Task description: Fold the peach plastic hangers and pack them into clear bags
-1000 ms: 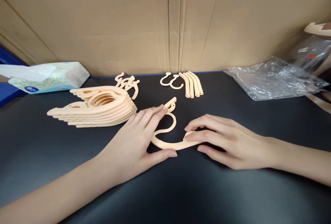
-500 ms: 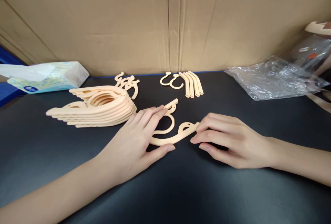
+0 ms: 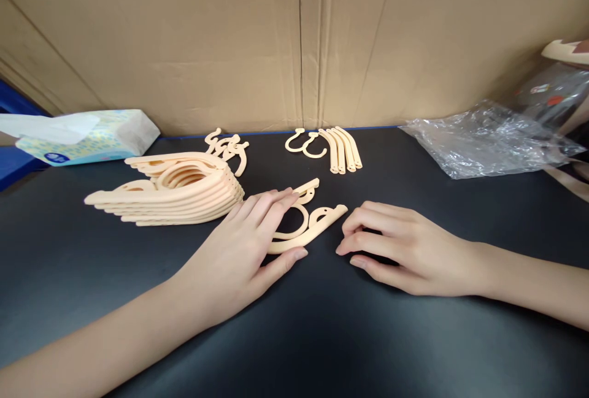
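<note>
A cream plastic folding clothes hanger lies on the black table with its arms folded inward and its hook curled between them. My left hand lies over the hanger's left part and hides it. The fingers press the far arm while the thumb rests along the near one, so the hanger is held between them. To the right, my right hand hovers close to the near arm's tip without touching it. Its fingers are loosely bent and apart, with nothing in them.
A stack of folded hangers sits at the left, beside a tissue pack. Farther back lie several small hooks, two larger hooks and several hanger arms. A clear plastic bag lies at right, before a cardboard wall.
The hanger's near arm has swung inward toward the far arm. My right hand has come off its tip and now stands slightly apart. My left hand has stayed almost in place.
</note>
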`<state>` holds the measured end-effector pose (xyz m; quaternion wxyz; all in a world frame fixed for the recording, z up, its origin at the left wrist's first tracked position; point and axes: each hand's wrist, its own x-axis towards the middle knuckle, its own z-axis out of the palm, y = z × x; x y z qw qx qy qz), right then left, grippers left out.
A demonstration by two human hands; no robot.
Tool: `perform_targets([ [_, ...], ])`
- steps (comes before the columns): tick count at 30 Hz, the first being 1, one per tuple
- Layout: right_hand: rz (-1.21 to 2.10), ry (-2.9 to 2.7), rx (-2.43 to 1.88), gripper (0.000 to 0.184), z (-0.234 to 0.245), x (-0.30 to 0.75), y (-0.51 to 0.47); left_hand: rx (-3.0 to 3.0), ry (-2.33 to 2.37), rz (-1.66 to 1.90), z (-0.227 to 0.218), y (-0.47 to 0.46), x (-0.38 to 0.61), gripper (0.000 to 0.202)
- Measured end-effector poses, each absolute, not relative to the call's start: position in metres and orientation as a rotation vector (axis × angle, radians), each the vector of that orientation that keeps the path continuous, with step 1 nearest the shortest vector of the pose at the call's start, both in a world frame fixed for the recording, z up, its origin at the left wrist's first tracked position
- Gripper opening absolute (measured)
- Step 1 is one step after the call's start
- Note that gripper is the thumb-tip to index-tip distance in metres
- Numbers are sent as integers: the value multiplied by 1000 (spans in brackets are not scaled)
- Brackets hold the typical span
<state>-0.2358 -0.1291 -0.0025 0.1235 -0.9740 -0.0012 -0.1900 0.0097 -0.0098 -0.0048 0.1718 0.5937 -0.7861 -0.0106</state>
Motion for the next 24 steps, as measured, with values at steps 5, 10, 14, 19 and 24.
perform_targets([
  [5,-542,-3,-2845,17,-2,-236,-129,1656,-2259,-17,-6,-10,11,54],
  [10,-527,1,-2849,17,-2,-236,-129,1650,-2280,-15,-7,-10,13,53],
  [14,-520,14,-2843,18,-3,-236,-129,1644,-2277,-15,-7,-10,14,52],
  [19,-529,-3,-2830,22,-4,-236,-130,1618,-2257,-18,-8,-11,13,50],
  [24,-530,12,-2832,31,-3,-237,-130,1576,-2257,14,-10,-11,14,57],
])
